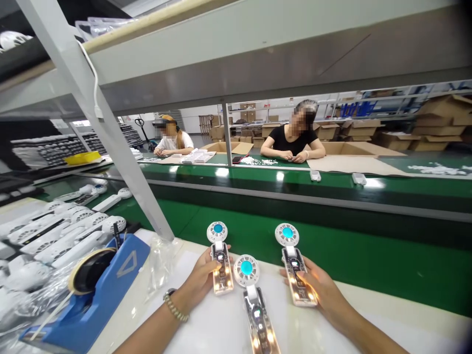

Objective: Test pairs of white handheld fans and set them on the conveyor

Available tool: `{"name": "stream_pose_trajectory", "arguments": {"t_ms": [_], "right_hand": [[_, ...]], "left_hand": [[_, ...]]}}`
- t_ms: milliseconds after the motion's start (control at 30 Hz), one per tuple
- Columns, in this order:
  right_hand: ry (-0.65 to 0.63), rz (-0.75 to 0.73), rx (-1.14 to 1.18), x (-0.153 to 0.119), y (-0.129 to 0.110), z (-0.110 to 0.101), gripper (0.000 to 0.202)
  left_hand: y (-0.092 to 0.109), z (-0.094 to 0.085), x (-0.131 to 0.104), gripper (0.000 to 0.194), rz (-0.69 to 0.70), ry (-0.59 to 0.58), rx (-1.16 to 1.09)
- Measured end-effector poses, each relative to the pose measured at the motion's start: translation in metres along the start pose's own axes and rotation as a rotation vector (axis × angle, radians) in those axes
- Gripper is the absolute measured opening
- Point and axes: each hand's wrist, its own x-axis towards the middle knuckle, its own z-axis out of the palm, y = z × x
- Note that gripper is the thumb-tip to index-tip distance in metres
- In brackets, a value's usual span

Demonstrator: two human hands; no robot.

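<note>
Three small clear-bodied handheld fans with white round heads and lit teal centres stand in front of me. My left hand [201,280] grips the left fan [220,258] by its glowing handle. My right hand [320,290] grips the right fan [294,263] the same way. Between my hands, the middle fan [252,300] lies lower and closer to me on the white table top [217,329], its handle lit too; whether a hand touches it I cannot tell. A beaded bracelet sits on my left wrist.
A blue tape dispenser [96,295] stands at the left, beside a pile of white fans [55,236]. A slanted grey frame post [110,132] rises ahead of it. Beyond the green conveyor belt [332,246], two seated people [293,140] work at a bench with cardboard boxes.
</note>
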Motion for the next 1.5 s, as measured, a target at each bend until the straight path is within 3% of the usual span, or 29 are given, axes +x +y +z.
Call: {"name": "stream_pose_trajectory", "arguments": {"t_ms": [333, 467, 1167, 1500], "right_hand": [[-0.022, -0.03, 0.006, -0.001, 0.001, -0.001, 0.072], [0.03, -0.024, 0.016, 0.001, 0.006, -0.002, 0.071], [0.014, -0.022, 0.056, 0.0, 0.005, -0.002, 0.064], [0.009, -0.026, 0.072, -0.003, -0.001, 0.003, 0.07]], "left_hand": [[-0.003, -0.001, -0.001, 0.053, 0.003, -0.081, 0.026], [-0.003, 0.001, -0.002, 0.048, 0.008, -0.103, 0.026], [-0.002, -0.002, 0.001, 0.053, 0.031, -0.083, 0.05], [-0.003, -0.002, 0.004, 0.048, 0.025, 0.005, -0.015]]}}
